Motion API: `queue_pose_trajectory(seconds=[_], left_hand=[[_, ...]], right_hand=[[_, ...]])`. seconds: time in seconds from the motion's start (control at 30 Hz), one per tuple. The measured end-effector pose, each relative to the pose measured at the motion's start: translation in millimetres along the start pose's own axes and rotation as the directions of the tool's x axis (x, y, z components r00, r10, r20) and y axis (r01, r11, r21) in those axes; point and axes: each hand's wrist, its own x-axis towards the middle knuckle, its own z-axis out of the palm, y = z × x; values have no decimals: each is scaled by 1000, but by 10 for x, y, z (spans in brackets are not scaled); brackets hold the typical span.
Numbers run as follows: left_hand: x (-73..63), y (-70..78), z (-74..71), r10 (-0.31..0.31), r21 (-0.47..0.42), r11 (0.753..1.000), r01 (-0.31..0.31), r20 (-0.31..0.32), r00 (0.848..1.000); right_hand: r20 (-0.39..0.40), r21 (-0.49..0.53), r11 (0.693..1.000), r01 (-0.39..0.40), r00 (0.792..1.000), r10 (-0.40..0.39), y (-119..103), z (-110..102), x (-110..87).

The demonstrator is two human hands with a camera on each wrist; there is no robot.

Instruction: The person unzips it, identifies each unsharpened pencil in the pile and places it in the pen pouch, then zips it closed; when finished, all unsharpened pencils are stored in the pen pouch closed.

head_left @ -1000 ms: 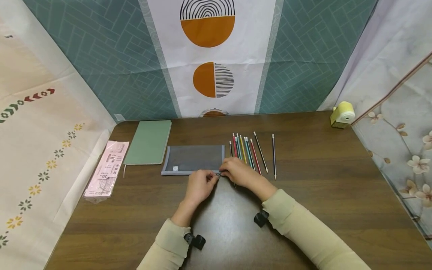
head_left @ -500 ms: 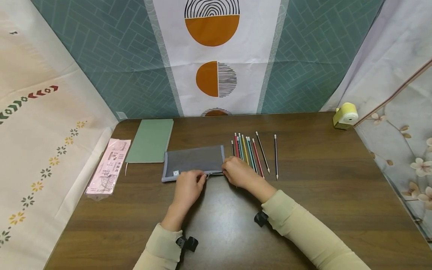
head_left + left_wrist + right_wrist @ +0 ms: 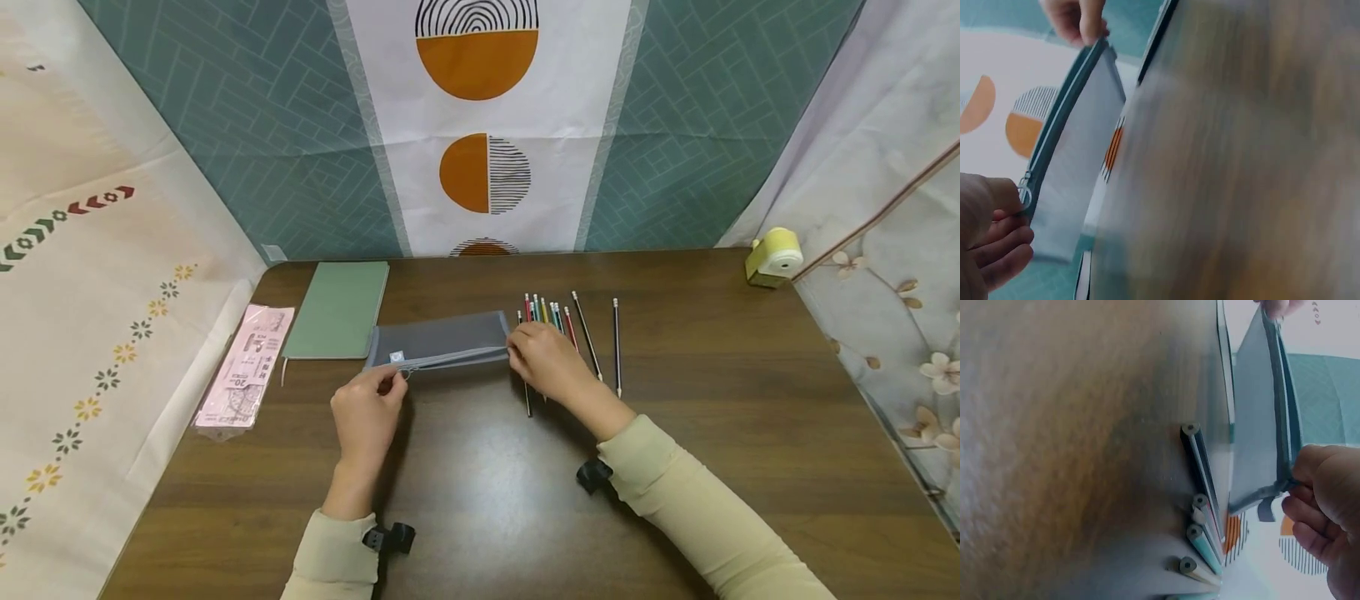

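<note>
A grey see-through zip pouch (image 3: 442,335) is held with its zipper edge lifted off the table. At its left end my left hand (image 3: 367,414) pinches the zipper pull, whose ring (image 3: 1026,197) shows by the fingers in the left wrist view. The right hand (image 3: 551,360) pinches the pouch's right corner, close to a small fabric tab (image 3: 1266,510). The zipper runs parted between both hands. Several pencils (image 3: 587,333) lie just beyond and beneath the right hand, which covers part of them. In the right wrist view their unsharpened-looking ends, such as a teal pencil (image 3: 1204,547), point toward the camera.
A green notebook (image 3: 337,310) with a ribbon lies left of the pouch. Beside it is a pink packet (image 3: 246,367) in clear plastic. At the table's far right corner stands a yellow pencil sharpener (image 3: 774,257). One dark pencil (image 3: 617,346) lies apart on the right.
My left hand has slid the zipper pull leftward from the right end to the left end, parting the zipper. The pouch's near edge has risen; the right hand kept its corner and moved slightly up.
</note>
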Motion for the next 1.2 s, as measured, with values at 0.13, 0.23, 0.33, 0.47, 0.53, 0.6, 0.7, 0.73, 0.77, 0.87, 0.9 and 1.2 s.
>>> queue_pose_trajectory(seconds=[0.13, 0.23, 0.33, 0.47, 0.53, 0.6, 0.7, 0.73, 0.77, 0.87, 0.9, 1.2], left_hand=[[-3, -107, -62, -79, 10, 997, 80, -60, 995], [-2, -161, -108, -137, 15, 990, 138, -60, 989], [-11, -200, -153, -215, 9, 976, 215, -42, 976], [-39, -240, -199, -242, -28, 969, 244, 58, 969], [-51, -254, -213, -183, -62, 979, 195, 167, 969], [-67, -269, -215, -109, -89, 986, 140, 286, 952], [-100, -290, -205, -45, -117, 988, 106, 435, 899], [-115, -293, -198, -42, -115, 988, 107, 465, 885], [-133, -296, -191, -42, -112, 988, 110, 489, 872], [-177, -291, -170, -45, -106, 988, 116, 517, 855], [-186, -284, -163, -47, -105, 988, 116, 510, 859], [-222, -275, -114, -76, -102, 985, 141, 478, 875]], right_hand=[[-41, 10, 1000, -12, 999, 12, 33, -33, 6], [-69, 31, 999, -26, 997, 28, 53, -52, 17], [-77, 43, 999, -34, 996, 37, 70, -57, 27], [-60, 35, 999, -30, 998, 32, 90, -38, 40], [-46, 31, 999, -20, 999, 21, 99, -20, 55], [-29, 31, 999, -10, 1000, 11, 114, 7, 75], [-7, 56, 998, -9, 1000, 9, 135, 57, 101], [4, 64, 998, -13, 1000, 13, 141, 82, 110], [17, 73, 997, -17, 1000, 15, 145, 108, 121], [68, 87, 996, -32, 997, 26, 149, 191, 169], [88, 79, 996, -39, 996, 32, 149, 215, 191], [127, -14, 992, -122, 984, 123, 179, 264, 377]])
